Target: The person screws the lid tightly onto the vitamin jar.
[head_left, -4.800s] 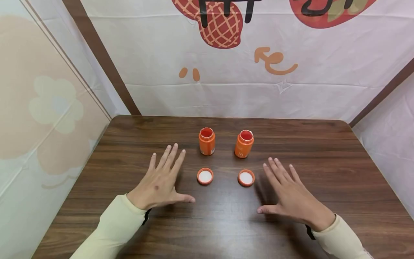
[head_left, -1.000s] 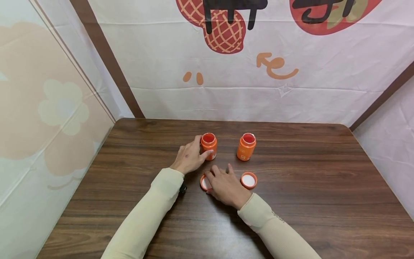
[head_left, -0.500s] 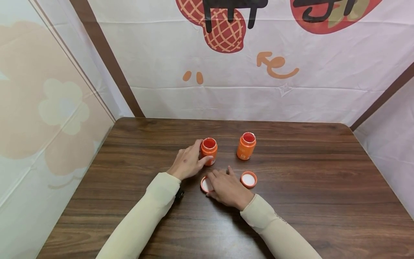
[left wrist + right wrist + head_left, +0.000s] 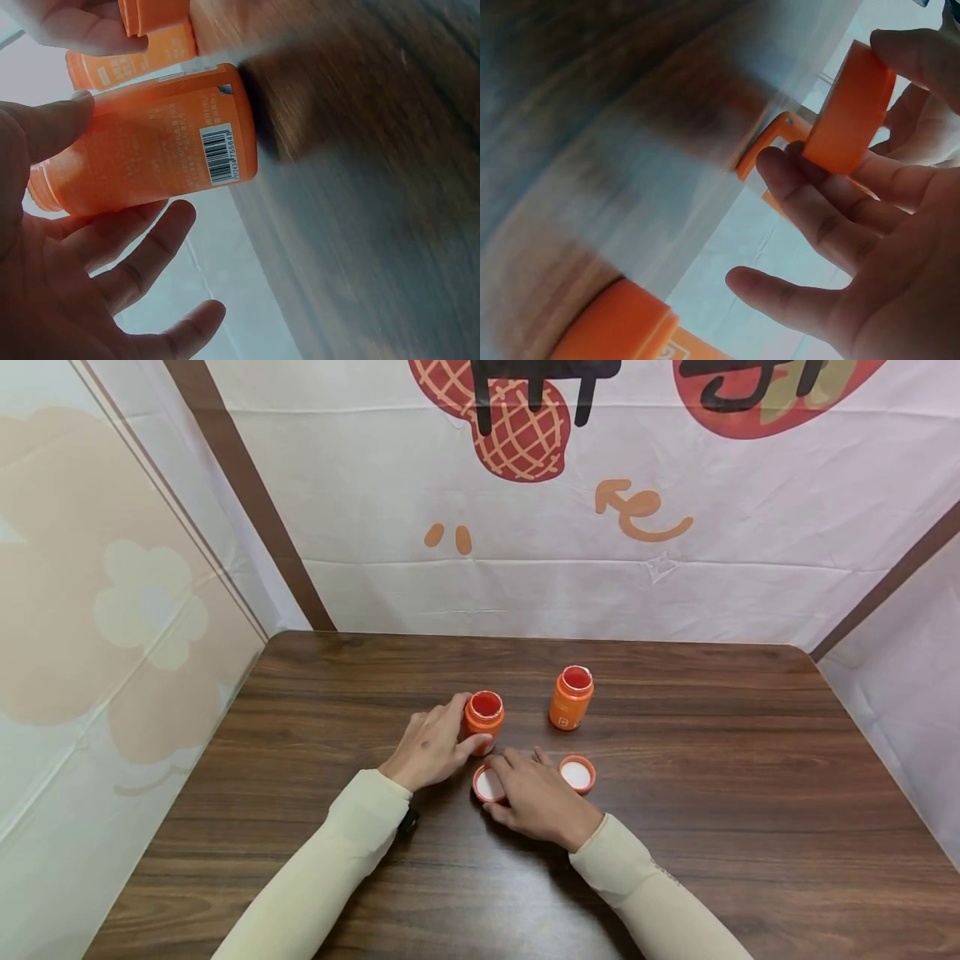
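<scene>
In the head view, the left hand point(image 4: 423, 747) grips the first orange bottle point(image 4: 484, 723), its thumb on the near side and its fingers around the far side. The bottle has a red open mouth turned up. Just in front of it, the right hand point(image 4: 542, 797) pinches the first cap point(image 4: 486, 785), whose white inside faces up. The second cap point(image 4: 577, 773), also with its white inside up, lies on the brown wooden counter point(image 4: 720, 760) just beside the right hand. Behind it the second orange bottle point(image 4: 572, 700) stands upright and uncapped. Pale sleeves point(image 4: 315, 868) cover both forearms, and a printed cloth point(image 4: 360, 485) hangs behind the counter.

In the left wrist view, the left thumb presses one side of the first orange bottle and fingers support the other, while the remaining fingers spread away from it. A barcode point(image 4: 219, 154) shows near the bottle's base; whether the base touches the counter cannot be told. The second orange bottle shows beyond it.

In the right wrist view, the right thumb and fingers hold the first cap by its rim, with the little finger stretched out. The second cap sits at the lower left edge.
</scene>
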Tool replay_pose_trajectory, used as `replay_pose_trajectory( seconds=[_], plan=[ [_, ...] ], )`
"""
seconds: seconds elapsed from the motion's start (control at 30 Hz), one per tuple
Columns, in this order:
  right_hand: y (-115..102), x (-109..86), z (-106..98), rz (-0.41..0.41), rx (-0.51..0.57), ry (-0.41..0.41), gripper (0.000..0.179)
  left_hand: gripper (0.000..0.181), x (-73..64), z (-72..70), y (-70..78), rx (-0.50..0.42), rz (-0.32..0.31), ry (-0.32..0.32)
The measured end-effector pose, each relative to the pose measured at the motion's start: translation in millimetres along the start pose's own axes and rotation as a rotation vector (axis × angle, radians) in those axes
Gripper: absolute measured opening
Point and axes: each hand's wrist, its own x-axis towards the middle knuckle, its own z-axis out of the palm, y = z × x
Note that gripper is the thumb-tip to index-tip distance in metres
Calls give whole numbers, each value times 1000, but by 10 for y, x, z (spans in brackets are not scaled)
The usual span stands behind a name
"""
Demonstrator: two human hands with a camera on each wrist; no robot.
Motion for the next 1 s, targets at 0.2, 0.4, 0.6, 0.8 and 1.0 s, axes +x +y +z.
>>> replay_pose_trajectory(
  seconds=[0.2, 0.4, 0.6, 0.8, 1.0],
  plan=[
    [21, -41, -6, 24, 74, 50, 52, 63, -46, -20, 37, 21, 12, 5],
    [60, -99, -46, 70, 150, 109, 50, 62, -87, -31, 55, 30, 28, 5],
    [124, -162, -109, 106, 158, 145, 54, 60, -133, -32, 42, -19, 85, -18],
    [181, -210, -149, 126, 162, 235, 57, 57, -148, -25, 31, -86, 146, -57],
    [213, -224, -197, 87, 213, 362, 60, 56, -149, -3, 52, -106, 190, -68]
  ],
)
